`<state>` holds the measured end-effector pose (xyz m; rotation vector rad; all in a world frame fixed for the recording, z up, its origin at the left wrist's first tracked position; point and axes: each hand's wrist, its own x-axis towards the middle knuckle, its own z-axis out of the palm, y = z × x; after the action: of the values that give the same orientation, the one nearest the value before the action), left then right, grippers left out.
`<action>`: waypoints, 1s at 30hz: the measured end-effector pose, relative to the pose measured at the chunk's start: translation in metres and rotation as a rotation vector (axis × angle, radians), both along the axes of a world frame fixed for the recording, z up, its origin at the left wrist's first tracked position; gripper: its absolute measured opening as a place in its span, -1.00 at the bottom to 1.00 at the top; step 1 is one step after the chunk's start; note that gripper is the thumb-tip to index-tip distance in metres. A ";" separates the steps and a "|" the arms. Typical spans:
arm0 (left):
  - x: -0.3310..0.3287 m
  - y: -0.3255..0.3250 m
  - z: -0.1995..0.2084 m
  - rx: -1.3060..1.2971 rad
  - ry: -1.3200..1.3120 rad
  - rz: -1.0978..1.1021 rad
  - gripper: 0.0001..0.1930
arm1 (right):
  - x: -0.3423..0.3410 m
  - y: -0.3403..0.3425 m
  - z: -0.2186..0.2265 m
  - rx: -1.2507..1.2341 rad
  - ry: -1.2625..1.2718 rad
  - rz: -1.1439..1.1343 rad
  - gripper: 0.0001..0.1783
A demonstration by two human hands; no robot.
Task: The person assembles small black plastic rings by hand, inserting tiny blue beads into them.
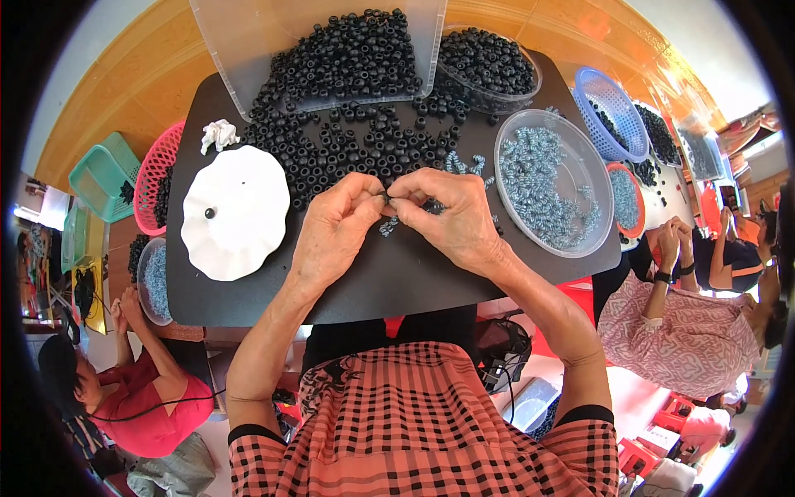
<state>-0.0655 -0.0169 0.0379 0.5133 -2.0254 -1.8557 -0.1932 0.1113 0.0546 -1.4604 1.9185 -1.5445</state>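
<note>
My left hand point(335, 228) and my right hand point(451, 217) meet over the near middle of the dark table. Their thumbs and forefingers pinch a small dark piece point(386, 198) between them; the fingertips cover most of it. Just beyond my hands spreads a heap of round black plastic pieces with holes point(331, 157). A few clear bluish coil-shaped pieces point(387, 227) lie below my fingertips, and others point(468, 164) lie past my right hand. On the left, a white scalloped plate point(236, 240) carries one round black piece point(209, 213).
A clear bin point(217, 50) tipped toward me spills black pieces at the back. Beside it stands a round tub of black pieces point(489, 70). A clear round tray point(600, 186) of bluish coils sits right. Crumpled white paper point(219, 135) lies left. People work at both sides.
</note>
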 end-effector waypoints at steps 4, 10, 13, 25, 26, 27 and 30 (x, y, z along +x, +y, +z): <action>0.002 0.001 0.000 -0.089 0.013 -0.009 -0.87 | -0.002 0.000 -0.002 0.191 -0.328 0.005 -0.91; 0.005 0.001 0.006 -0.158 0.004 -0.058 -0.88 | -0.004 0.000 -0.009 0.121 -0.551 0.112 -0.89; 0.007 -0.003 0.007 -0.067 -0.030 -0.096 -0.89 | -0.002 0.000 -0.007 0.131 -0.637 0.129 -0.91; 0.006 -0.007 0.015 -0.006 -0.133 -0.100 -0.91 | 0.005 0.001 -0.010 0.138 -0.478 0.061 -0.90; 0.008 -0.006 0.017 -0.006 -0.132 -0.101 -0.91 | 0.006 0.001 -0.010 0.137 -0.476 0.061 -0.90; 0.009 -0.005 0.018 0.012 -0.113 -0.099 -0.91 | 0.008 0.002 -0.010 0.129 -0.457 0.069 -0.93; 0.011 -0.003 0.017 0.014 -0.108 -0.102 -0.92 | 0.008 0.003 -0.013 0.123 -0.456 0.082 -0.95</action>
<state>-0.0542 -0.0203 0.0545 0.5341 -2.1463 -1.9412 -0.1849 0.1142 0.0417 -1.0126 1.6296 -1.5295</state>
